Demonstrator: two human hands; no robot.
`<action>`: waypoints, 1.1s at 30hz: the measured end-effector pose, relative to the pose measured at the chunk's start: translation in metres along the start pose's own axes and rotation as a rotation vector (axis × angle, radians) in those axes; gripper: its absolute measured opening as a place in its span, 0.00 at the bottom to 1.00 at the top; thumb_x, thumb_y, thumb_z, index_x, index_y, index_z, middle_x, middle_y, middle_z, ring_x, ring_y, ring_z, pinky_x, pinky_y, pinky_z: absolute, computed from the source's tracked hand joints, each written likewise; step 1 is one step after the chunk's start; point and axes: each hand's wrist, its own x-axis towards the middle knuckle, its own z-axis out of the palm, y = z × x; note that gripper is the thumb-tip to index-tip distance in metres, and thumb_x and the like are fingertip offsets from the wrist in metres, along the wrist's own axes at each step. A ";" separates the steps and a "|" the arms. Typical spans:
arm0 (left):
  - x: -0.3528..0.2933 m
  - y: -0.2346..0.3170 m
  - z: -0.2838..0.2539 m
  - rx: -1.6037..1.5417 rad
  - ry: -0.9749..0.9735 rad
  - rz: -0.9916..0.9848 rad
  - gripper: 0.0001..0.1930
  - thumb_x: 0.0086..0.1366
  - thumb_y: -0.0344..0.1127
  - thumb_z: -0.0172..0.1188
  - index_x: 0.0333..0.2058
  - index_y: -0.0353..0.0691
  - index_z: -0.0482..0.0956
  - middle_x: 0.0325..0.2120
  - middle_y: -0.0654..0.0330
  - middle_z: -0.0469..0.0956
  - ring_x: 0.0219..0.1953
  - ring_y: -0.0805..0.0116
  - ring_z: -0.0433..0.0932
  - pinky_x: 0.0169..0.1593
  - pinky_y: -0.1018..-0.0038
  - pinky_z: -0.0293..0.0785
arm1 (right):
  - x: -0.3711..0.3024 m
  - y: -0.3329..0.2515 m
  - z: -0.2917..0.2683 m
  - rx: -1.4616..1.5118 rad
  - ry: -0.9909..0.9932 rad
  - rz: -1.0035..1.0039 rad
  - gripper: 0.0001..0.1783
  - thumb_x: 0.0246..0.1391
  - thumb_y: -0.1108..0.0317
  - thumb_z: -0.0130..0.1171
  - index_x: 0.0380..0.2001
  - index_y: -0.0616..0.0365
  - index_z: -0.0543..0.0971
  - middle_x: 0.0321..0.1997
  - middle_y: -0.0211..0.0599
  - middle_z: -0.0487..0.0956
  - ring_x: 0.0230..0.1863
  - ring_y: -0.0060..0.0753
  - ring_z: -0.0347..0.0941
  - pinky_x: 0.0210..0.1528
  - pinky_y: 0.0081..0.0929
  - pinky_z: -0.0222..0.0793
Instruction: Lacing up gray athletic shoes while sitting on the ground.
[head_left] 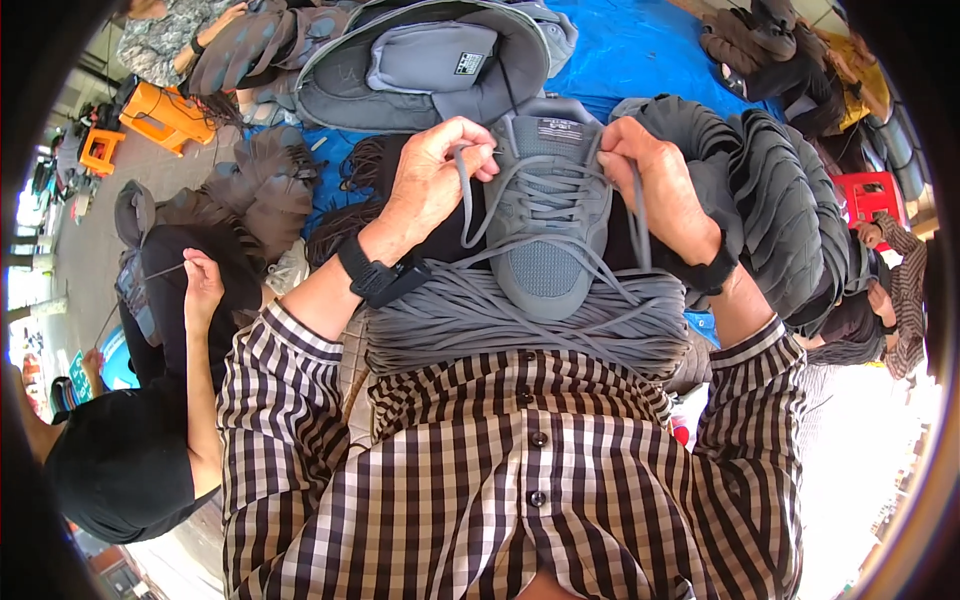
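A grey sneaker upper [545, 272] lies toe toward me, with its flat grey shoelace [548, 200] criss-crossed through the eyelets. At its upper left, my left hand [435, 180] is closed in a pinch on one part of the lace, which loops down beside the shoe. My right hand [662, 180] pinches lace at the upper right edge, near the collar, and a strand hangs below it. Under the toe, a thick bundle of grey shoelaces [430, 325] lies across my lap. The fingertips partly hide the eyelets they touch.
Past the sneaker sits an open grey oval piece [330, 85] with a pad inside. Stacked grey uppers [790, 200] stand at right, on blue sheeting [640, 50]. A co-worker in black [120, 460] sits close at left, pulling a cord. Orange stools [165, 115] and a red stool [868, 192] stand farther off.
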 end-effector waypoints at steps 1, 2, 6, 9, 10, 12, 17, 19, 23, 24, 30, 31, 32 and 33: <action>0.000 -0.001 0.000 -0.016 -0.015 0.013 0.03 0.63 0.26 0.57 0.35 0.33 0.76 0.24 0.60 0.78 0.28 0.75 0.77 0.34 0.79 0.75 | 0.002 -0.001 -0.002 0.067 -0.029 0.054 0.08 0.50 0.78 0.57 0.31 0.61 0.69 0.18 0.45 0.72 0.22 0.49 0.71 0.25 0.35 0.65; -0.001 0.003 -0.001 0.046 -0.006 -0.017 0.03 0.63 0.26 0.57 0.35 0.33 0.76 0.24 0.61 0.78 0.28 0.75 0.77 0.34 0.79 0.75 | 0.003 0.001 -0.002 0.067 -0.031 0.053 0.08 0.50 0.78 0.57 0.31 0.61 0.69 0.18 0.45 0.72 0.22 0.49 0.71 0.25 0.35 0.65; -0.003 0.004 -0.001 0.034 0.023 0.007 0.03 0.64 0.26 0.56 0.35 0.33 0.76 0.24 0.61 0.78 0.28 0.75 0.77 0.34 0.79 0.75 | 0.004 0.005 -0.002 0.093 -0.071 0.079 0.08 0.50 0.78 0.58 0.31 0.61 0.69 0.17 0.42 0.72 0.21 0.46 0.71 0.26 0.32 0.65; 0.000 0.002 -0.001 0.014 -0.008 0.061 0.06 0.66 0.29 0.56 0.37 0.33 0.75 0.25 0.61 0.79 0.29 0.76 0.77 0.36 0.80 0.74 | 0.003 0.004 -0.001 0.078 -0.073 0.088 0.09 0.50 0.79 0.58 0.31 0.61 0.68 0.17 0.42 0.73 0.21 0.46 0.71 0.26 0.32 0.66; 0.000 0.002 -0.001 0.077 -0.007 0.058 0.05 0.66 0.30 0.56 0.37 0.34 0.75 0.25 0.62 0.79 0.29 0.77 0.77 0.36 0.80 0.74 | 0.002 0.003 -0.002 0.064 -0.067 0.064 0.09 0.50 0.79 0.58 0.32 0.60 0.68 0.18 0.42 0.73 0.21 0.46 0.71 0.26 0.31 0.66; 0.000 0.006 0.002 0.141 -0.008 0.054 0.05 0.66 0.30 0.56 0.37 0.34 0.75 0.25 0.62 0.79 0.29 0.77 0.77 0.35 0.80 0.74 | 0.001 0.004 -0.002 0.068 -0.073 0.075 0.09 0.50 0.79 0.57 0.32 0.60 0.68 0.17 0.43 0.73 0.21 0.46 0.71 0.26 0.32 0.66; -0.002 0.011 0.009 0.632 0.016 0.275 0.05 0.63 0.26 0.56 0.38 0.38 0.72 0.21 0.60 0.77 0.23 0.73 0.76 0.31 0.77 0.73 | -0.001 -0.001 -0.006 0.099 -0.095 0.068 0.09 0.50 0.80 0.55 0.34 0.61 0.67 0.18 0.43 0.72 0.22 0.48 0.72 0.27 0.33 0.67; 0.001 0.011 0.007 0.682 -0.002 0.287 0.08 0.62 0.25 0.56 0.40 0.38 0.70 0.20 0.58 0.76 0.22 0.69 0.76 0.30 0.74 0.72 | -0.001 -0.002 -0.008 0.070 -0.111 0.021 0.09 0.51 0.81 0.53 0.35 0.61 0.67 0.19 0.44 0.73 0.22 0.49 0.72 0.28 0.33 0.67; 0.012 0.025 0.010 0.655 -0.100 0.242 0.12 0.61 0.24 0.55 0.43 0.41 0.69 0.19 0.56 0.75 0.22 0.61 0.77 0.29 0.70 0.71 | -0.001 0.001 -0.010 0.053 -0.121 0.011 0.10 0.50 0.81 0.52 0.36 0.61 0.67 0.20 0.44 0.74 0.23 0.50 0.73 0.27 0.35 0.68; 0.014 0.027 0.012 0.679 -0.129 0.252 0.13 0.61 0.24 0.55 0.44 0.42 0.69 0.18 0.55 0.75 0.23 0.58 0.78 0.29 0.69 0.71 | 0.000 -0.001 -0.009 -0.058 -0.118 -0.034 0.08 0.51 0.80 0.52 0.35 0.61 0.67 0.20 0.46 0.74 0.23 0.51 0.73 0.27 0.36 0.68; 0.030 0.042 -0.005 0.816 -0.382 0.307 0.11 0.60 0.27 0.55 0.42 0.41 0.71 0.17 0.54 0.73 0.22 0.53 0.75 0.28 0.66 0.70 | 0.003 -0.002 -0.009 -0.304 -0.109 -0.116 0.11 0.52 0.76 0.56 0.38 0.60 0.67 0.24 0.46 0.75 0.26 0.54 0.74 0.28 0.39 0.69; 0.030 0.046 -0.009 0.832 -0.448 0.287 0.11 0.60 0.27 0.56 0.42 0.41 0.71 0.19 0.54 0.74 0.23 0.53 0.75 0.29 0.66 0.70 | 0.001 0.000 -0.017 -0.305 -0.105 -0.113 0.11 0.52 0.76 0.56 0.38 0.60 0.67 0.24 0.46 0.75 0.26 0.54 0.74 0.28 0.39 0.69; 0.029 0.044 -0.014 0.828 -0.449 0.284 0.11 0.60 0.27 0.56 0.42 0.41 0.71 0.19 0.54 0.74 0.23 0.53 0.75 0.29 0.66 0.70 | 0.000 0.002 -0.024 -0.215 -0.190 -0.076 0.13 0.51 0.76 0.57 0.40 0.60 0.67 0.24 0.45 0.75 0.26 0.49 0.74 0.29 0.36 0.70; 0.027 0.041 -0.019 0.882 -0.429 0.393 0.12 0.59 0.26 0.57 0.43 0.41 0.72 0.22 0.54 0.74 0.25 0.53 0.75 0.31 0.65 0.70 | -0.001 0.004 -0.031 -0.124 -0.274 -0.038 0.15 0.51 0.75 0.58 0.42 0.60 0.68 0.25 0.43 0.75 0.26 0.45 0.75 0.30 0.33 0.70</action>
